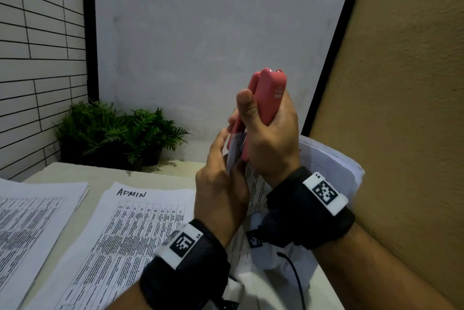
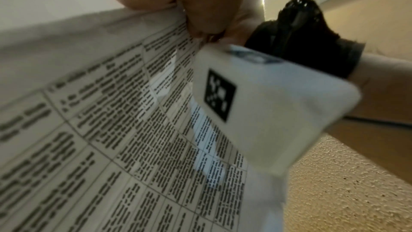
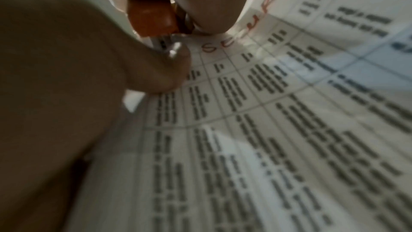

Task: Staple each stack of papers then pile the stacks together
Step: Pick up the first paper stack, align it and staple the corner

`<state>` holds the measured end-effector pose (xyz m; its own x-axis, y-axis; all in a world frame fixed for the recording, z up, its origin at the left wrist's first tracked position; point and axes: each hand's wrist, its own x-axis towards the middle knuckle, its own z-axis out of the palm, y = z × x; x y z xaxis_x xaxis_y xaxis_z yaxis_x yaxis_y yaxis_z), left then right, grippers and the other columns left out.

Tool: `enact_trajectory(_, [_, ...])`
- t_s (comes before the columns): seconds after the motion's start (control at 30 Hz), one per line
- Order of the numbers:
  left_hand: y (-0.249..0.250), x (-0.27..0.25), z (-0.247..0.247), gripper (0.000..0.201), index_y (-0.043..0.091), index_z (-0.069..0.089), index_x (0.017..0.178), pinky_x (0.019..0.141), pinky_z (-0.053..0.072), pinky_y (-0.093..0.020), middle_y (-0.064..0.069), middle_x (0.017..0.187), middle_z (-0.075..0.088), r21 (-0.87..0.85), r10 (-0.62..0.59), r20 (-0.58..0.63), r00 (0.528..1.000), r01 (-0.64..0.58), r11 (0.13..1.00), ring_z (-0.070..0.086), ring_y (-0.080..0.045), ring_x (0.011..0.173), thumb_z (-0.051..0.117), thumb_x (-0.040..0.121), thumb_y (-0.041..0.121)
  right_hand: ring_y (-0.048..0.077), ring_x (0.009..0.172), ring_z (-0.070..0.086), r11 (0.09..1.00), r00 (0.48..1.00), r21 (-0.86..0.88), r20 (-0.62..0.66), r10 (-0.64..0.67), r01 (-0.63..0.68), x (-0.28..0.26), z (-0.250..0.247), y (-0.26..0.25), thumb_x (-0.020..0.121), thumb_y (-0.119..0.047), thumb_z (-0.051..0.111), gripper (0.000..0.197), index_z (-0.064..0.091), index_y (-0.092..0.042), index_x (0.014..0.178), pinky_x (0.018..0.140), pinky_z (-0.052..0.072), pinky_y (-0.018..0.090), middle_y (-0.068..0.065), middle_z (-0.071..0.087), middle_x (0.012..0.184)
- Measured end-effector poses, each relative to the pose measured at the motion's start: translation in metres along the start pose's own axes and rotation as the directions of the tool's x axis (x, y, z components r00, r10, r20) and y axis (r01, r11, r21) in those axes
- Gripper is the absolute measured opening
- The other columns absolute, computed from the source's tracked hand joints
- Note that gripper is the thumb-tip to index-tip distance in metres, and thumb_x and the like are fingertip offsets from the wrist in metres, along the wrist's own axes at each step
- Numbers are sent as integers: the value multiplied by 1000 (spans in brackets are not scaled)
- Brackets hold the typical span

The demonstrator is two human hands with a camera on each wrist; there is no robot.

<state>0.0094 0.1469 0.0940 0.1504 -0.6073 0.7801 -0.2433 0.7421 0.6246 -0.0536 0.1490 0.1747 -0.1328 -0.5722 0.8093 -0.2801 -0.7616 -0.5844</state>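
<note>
Gripping a glossy pink stapler [image 1: 266, 98], the right hand [image 1: 271, 138] clamps its mouth on the paper stack [image 1: 329, 159] corner the left hand [image 1: 221, 184] pinches; two flat stacks lie left.

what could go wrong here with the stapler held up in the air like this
1. The left hand pinches the lifted paper stack right beside the pink stapler mouth, so its fingers could get nipped.
2. The stack is bent and hangs unsupported; sheets may slip out of line, so the staple might miss some.
3. The right hand squeezes in mid-air, so the staple may go in crooked.
</note>
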Motion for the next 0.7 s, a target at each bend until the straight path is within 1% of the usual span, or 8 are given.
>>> enact_trajectory(0.07, [2,1,1,55,9,42,141,71,53,-30,-15,111,70,12,-29,13,999,29,1000,69,-30,87,40,92,35,14,57,68,1000,1000,22,-10,10,-10,2,-1,-1,71,-59,56,51,49,-15,95,52,56,31,8,63,71])
enact_trajectory(0.1, [3,2,2,52,12,40,142,71,52,-30,-15,110,70,21,-56,22,998,55,998,68,-32,87,44,94,31,13,56,67,1000,1000,21,-11,14,-14,2,0,-1,71,-57,56,48,49,-15,95,52,56,31,8,62,71])
enact_trajectory(0.2, [7,5,4,50,21,36,144,70,45,-24,-15,112,69,15,-139,55,989,139,990,66,-34,91,48,96,23,17,56,68,1000,1000,-27,-20,12,-13,4,2,-3,77,-55,57,45,49,-14,94,52,58,32,9,63,70])
enact_trajectory(0.27, [9,5,2,52,23,34,145,75,43,-23,-14,117,68,-9,-150,59,987,151,988,66,-34,95,49,96,23,16,55,68,999,999,-45,-33,13,-15,5,3,-1,85,-47,61,36,50,-14,93,51,57,29,9,64,69])
enact_trajectory(0.33, [10,5,1,53,23,33,146,78,42,-22,-13,121,67,-37,-157,63,986,159,987,65,-33,99,50,95,22,16,53,67,999,999,-37,-41,16,-18,5,3,0,84,-38,62,26,51,-15,90,50,57,30,7,62,66])
enact_trajectory(0.43, [7,6,1,56,22,33,146,73,40,-16,-15,118,68,-29,-162,64,985,164,986,65,-34,100,53,93,20,17,49,65,999,999,-36,-51,-9,7,6,4,0,86,-31,63,22,52,-12,84,48,57,36,4,59,60])
enact_trajectory(0.53, [3,7,1,56,17,37,145,70,35,-9,-14,115,70,-2,-146,73,987,147,989,66,-32,99,55,92,20,14,45,61,998,997,-52,-66,-36,33,6,5,0,90,-21,63,19,51,-13,77,43,55,30,-1,54,55])
enact_trajectory(0.7, [-1,8,1,54,15,38,144,70,40,-14,-13,115,70,16,-119,97,988,118,993,66,-29,99,52,92,24,33,52,63,991,992,-115,-99,-73,62,9,9,4,87,-28,64,23,50,-19,72,45,55,42,1,52,58])
